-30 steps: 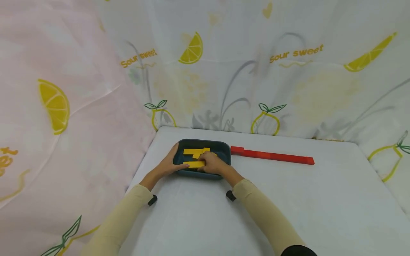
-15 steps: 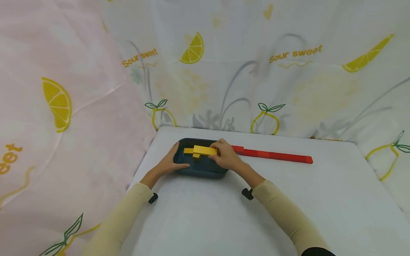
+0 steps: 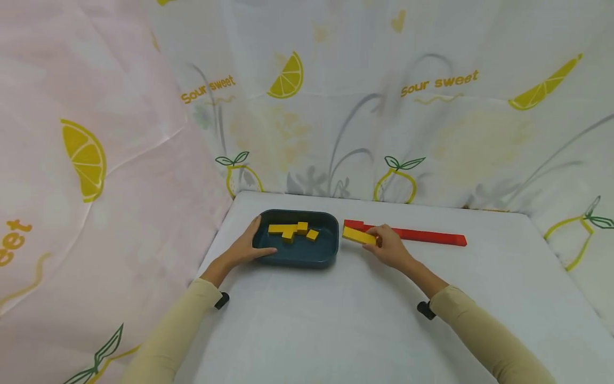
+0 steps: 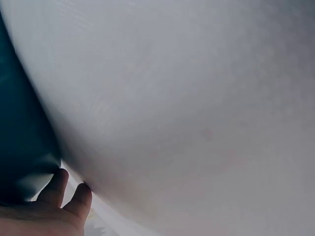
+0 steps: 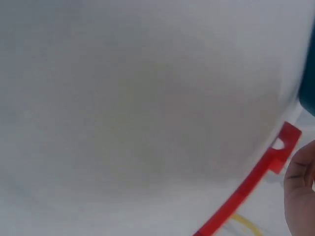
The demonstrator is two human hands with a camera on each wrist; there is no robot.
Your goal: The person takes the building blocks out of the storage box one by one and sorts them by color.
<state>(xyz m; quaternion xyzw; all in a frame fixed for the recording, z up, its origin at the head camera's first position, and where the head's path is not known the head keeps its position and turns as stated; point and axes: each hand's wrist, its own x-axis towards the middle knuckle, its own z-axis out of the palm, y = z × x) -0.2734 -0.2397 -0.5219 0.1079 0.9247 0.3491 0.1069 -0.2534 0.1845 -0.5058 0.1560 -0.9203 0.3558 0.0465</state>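
A dark teal tray (image 3: 307, 258) sits toward the table's far left side, with several yellow blocks (image 3: 282, 229) in it. My left hand (image 3: 242, 247) holds the tray's left end, thumb over the rim and fingers along the outer side; in the left wrist view its fingertips (image 4: 59, 179) are right at the tray wall. Just right of the tray, my right hand (image 3: 390, 247) pinches a long yellow block (image 3: 358, 236) by its right end. That block overlaps the red strip (image 3: 427, 235) in the head view. The right wrist view shows the hand's edge, but the block is outside it.
The red strip runs rightward from near the tray, with a wider piece at its left end. Everything rests on a white table (image 3: 307, 330). A lemon-print cloth (image 3: 336, 96) hangs behind and to the left.
My right hand has lifted the long yellow block out of the tray and carried it right, past the rim. My left hand stays on the tray, which has shifted slightly left in view.
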